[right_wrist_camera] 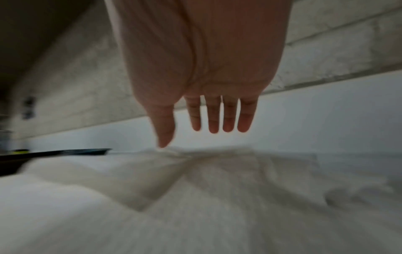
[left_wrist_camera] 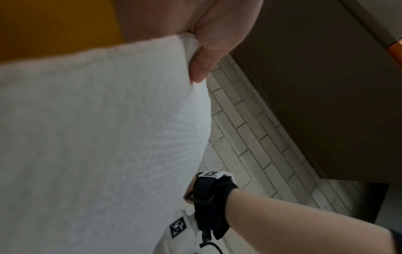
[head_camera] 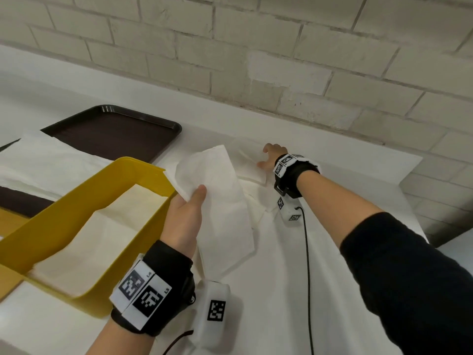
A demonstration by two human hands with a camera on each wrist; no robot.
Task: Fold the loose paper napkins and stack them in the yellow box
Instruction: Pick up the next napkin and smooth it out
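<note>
My left hand [head_camera: 190, 201] pinches a folded white napkin [head_camera: 220, 201] between thumb and fingers, lifted just right of the yellow box [head_camera: 84, 198]. In the left wrist view the thumb [left_wrist_camera: 208, 51] presses on the napkin [left_wrist_camera: 97, 137]. White napkins [head_camera: 97, 237] lie inside the box. My right hand [head_camera: 271, 156] reaches far across the table with straight fingers [right_wrist_camera: 214, 116] just above a loose napkin [head_camera: 249, 162] [right_wrist_camera: 217, 171] lying flat near the wall; it holds nothing.
A dark brown tray [head_camera: 115, 131] lies behind the box, partly covered by a white napkin [head_camera: 51, 160]. More loose napkins [head_camera: 268, 239] cover the white table. A brick wall [head_camera: 281, 60] runs along the back. A cable [head_camera: 307, 265] hangs from my right wrist.
</note>
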